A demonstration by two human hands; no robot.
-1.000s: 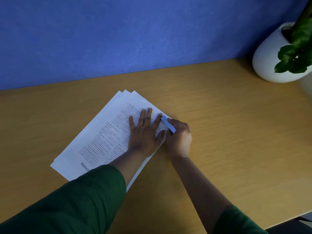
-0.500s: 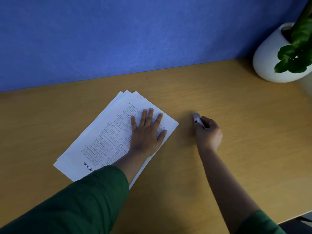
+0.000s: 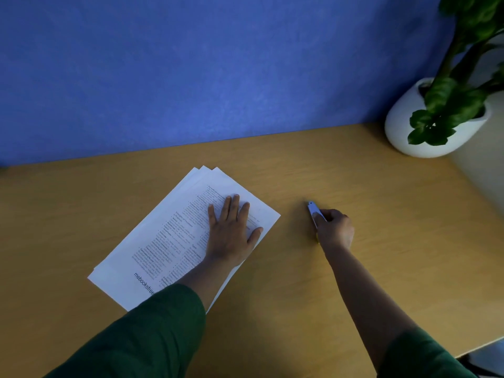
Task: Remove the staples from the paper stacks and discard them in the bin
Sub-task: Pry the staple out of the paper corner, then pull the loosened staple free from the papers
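Note:
A stack of printed white paper sheets [image 3: 169, 236] lies slanted on the wooden desk [image 3: 354, 268]. My left hand [image 3: 231, 233] rests flat on the stack's right part, fingers spread and straight. To the right of the stack, on the bare desk, my right hand [image 3: 334, 227] grips a slim light-blue staple remover [image 3: 313, 210], whose tip points away from me. No staple can be made out at this size. No bin is in view.
A white pot with a green plant [image 3: 433, 124] stands at the desk's back right corner. A blue wall [image 3: 218, 64] runs along the desk's far edge. The desk's front right edge [image 3: 480, 347] is near my right sleeve.
My right hand has pulled the staple remover away from the stack's right corner and moved it right onto the bare desk. My left hand stays flat on the paper.

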